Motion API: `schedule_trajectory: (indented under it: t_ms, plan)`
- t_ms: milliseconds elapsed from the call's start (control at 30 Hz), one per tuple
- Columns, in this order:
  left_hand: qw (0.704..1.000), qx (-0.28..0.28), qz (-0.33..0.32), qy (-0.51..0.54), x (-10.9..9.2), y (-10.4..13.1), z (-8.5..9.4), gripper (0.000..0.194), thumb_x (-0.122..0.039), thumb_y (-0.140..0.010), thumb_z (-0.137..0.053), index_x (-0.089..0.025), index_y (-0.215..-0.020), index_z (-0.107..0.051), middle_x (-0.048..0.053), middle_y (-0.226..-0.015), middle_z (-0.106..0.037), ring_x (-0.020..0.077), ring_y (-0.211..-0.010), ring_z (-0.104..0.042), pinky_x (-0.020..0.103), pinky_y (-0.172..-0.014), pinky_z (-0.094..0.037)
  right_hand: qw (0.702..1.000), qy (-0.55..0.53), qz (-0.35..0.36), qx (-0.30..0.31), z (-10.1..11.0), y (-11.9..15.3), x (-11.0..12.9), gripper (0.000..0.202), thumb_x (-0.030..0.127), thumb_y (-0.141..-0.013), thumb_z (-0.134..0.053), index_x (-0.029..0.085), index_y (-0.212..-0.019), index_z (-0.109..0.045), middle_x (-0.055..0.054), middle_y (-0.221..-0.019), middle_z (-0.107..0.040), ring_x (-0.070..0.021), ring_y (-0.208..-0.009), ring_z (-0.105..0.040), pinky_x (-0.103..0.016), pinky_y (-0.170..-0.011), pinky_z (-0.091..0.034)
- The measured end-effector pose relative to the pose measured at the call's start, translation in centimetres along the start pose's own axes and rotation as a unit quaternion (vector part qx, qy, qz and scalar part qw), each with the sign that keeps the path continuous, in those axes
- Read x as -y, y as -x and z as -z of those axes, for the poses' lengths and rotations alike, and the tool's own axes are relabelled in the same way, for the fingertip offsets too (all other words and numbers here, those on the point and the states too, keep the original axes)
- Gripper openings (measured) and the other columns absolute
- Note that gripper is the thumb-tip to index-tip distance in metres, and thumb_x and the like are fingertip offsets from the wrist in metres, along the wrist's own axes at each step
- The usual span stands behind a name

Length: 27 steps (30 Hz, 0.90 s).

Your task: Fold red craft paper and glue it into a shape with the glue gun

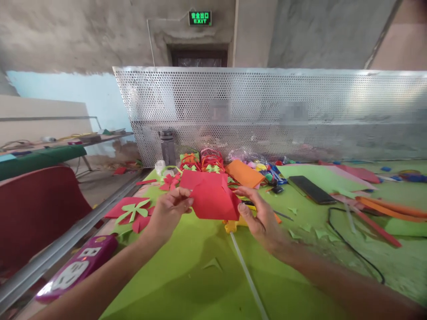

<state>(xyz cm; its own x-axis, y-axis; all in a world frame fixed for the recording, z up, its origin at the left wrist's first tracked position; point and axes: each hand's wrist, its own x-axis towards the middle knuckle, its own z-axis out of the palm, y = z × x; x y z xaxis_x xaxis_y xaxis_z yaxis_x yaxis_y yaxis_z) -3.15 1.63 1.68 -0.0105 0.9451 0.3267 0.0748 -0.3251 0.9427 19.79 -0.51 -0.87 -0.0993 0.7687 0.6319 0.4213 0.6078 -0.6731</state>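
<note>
A folded red sheet [211,198], paper or thin felt, is held up between my two hands above the green tabletop. My left hand [171,211] pinches its left edge between thumb and fingers. On the other side, my right hand [260,218] has thumb and fingers curved around the right edge. Just below the sheet lies a yellow tool [230,226], partly hidden, with a long whitish stick [248,275] running from it towards me. Red cut pieces [125,206] with a pale green leaf-like cutout [133,210] lie left of my left hand.
Behind the sheet stand small red decorated baskets [212,161], a grey bottle [167,149] and an orange folded sheet [245,173]. A phone [312,190] and black cable [353,249] lie right. A purple box [78,266] sits front left. A perforated metal panel [267,98] borders the back.
</note>
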Motion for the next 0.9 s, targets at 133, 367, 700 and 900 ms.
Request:
schedule_trajectory:
  t_ms: [133,367,700,900]
  plan:
    - [1.000,0.016,0.016,0.018,0.6,0.5,0.2,0.015,-0.024,-0.064,-0.070,-0.017,-0.072,-0.059,-0.003,-0.063,-0.058,0.0090,-0.056,-0.052,0.022,-0.054,-0.048,1.000,0.012,-0.002,-0.004,0.2,-0.1,-0.3,0.033,0.040,-0.089,-0.044,0.020,-0.116,-0.047,-0.010,-0.118,-0.056,-0.0218,-0.112,-0.049,-0.040,-0.094,-0.039]
    - [0.992,0.091,-0.017,0.085,1.4,1.8,1.4,0.008,-0.012,-0.071,-0.065,-0.019,-0.072,-0.063,0.002,-0.095,-0.064,0.0171,-0.092,-0.059,0.027,-0.076,-0.049,0.998,-0.014,-0.046,0.044,0.0,0.2,-0.2,0.028,0.039,-0.090,-0.042,0.020,-0.107,-0.053,-0.008,-0.107,-0.062,-0.0204,-0.102,-0.057,-0.035,-0.086,-0.044]
    - [0.905,0.246,0.123,0.325,0.5,2.0,2.0,0.019,-0.028,-0.070,-0.069,-0.017,-0.066,-0.054,0.005,-0.085,-0.064,0.0193,-0.077,-0.059,0.031,-0.070,-0.047,0.991,0.027,0.005,0.131,-0.2,1.1,0.7,0.028,0.037,-0.089,-0.046,0.021,-0.111,-0.052,-0.006,-0.113,-0.061,-0.0191,-0.109,-0.054,-0.033,-0.089,-0.042]
    - [0.869,0.322,0.099,0.363,3.1,1.8,2.8,0.035,-0.052,-0.076,-0.059,-0.018,-0.082,-0.056,0.008,-0.094,-0.062,0.0219,-0.083,-0.058,0.037,-0.075,-0.047,0.943,0.260,-0.029,0.205,0.0,0.1,1.3,0.031,0.039,-0.086,-0.050,0.018,-0.109,-0.055,-0.009,-0.104,-0.064,-0.0234,-0.090,-0.061,-0.032,-0.074,-0.045]
